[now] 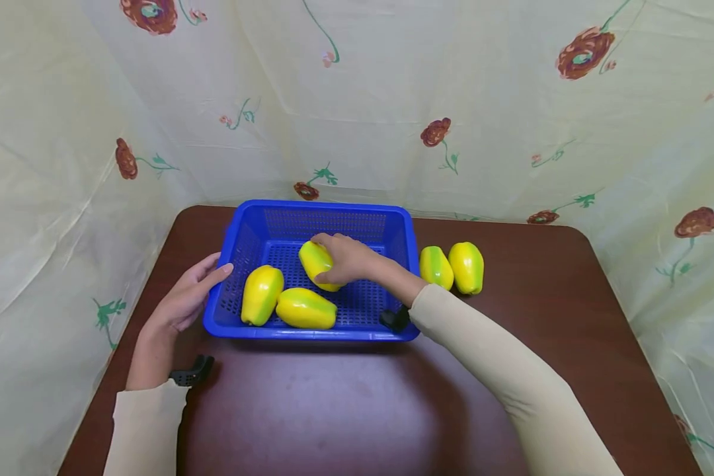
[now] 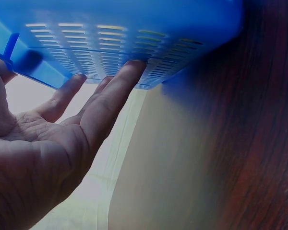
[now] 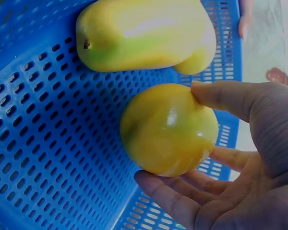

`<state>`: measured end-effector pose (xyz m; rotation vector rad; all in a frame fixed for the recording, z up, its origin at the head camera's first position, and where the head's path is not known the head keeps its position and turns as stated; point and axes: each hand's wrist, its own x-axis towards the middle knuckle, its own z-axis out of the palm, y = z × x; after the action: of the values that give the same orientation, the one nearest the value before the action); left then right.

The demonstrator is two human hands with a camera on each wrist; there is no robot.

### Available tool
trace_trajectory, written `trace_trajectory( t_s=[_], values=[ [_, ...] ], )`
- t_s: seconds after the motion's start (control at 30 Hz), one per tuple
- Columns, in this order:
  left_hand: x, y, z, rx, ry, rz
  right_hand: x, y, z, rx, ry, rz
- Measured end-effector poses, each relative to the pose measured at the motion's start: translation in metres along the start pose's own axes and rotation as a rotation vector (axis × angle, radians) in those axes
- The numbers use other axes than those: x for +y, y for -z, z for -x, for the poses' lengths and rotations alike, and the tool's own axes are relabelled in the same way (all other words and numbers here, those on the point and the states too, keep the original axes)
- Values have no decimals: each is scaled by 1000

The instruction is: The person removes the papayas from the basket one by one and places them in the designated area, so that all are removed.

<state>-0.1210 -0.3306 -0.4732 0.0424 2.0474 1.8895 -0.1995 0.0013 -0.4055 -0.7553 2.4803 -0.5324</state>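
Inside a blue plastic basket [image 1: 327, 336], my right hand [image 1: 348, 259] grips a yellow-green papaya [image 1: 314, 259]. In the right wrist view the thumb presses one side of that papaya [image 3: 168, 129] and the fingers support the other. Two more papayas lie in the basket: one at the left [image 1: 262, 295], one near the front wall [image 1: 306, 309]. My left hand [image 1: 187, 294] holds the basket's left side, thumb over the rim. The left wrist view has its fingertips against the slotted outer wall [image 2: 110, 43].
Two papayas stand side by side on the brown table [image 1: 547, 317], just right of the basket: a nearer one [image 1: 436, 267] and another [image 1: 467, 267]. A pale flowered sheet [image 1: 357, 99] hangs behind and around the table.
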Motion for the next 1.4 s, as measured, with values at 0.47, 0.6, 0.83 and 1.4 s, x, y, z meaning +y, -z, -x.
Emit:
trace_trajectory(
  t_s=[0.47,0.6,0.83,1.4],
  values=[
    [-1,1,-3,-5,-19,-14,13,12,14,63,20,-8],
    [1,2,-4,-2,-23,-45,16,17,17,87,27,-41],
    [-1,2,-3,7,-2,-44,23,17,26,109,28,-71],
    [-3,2,-3,-12,-9,-14,21,27,59,211,61,-91]
  ],
)
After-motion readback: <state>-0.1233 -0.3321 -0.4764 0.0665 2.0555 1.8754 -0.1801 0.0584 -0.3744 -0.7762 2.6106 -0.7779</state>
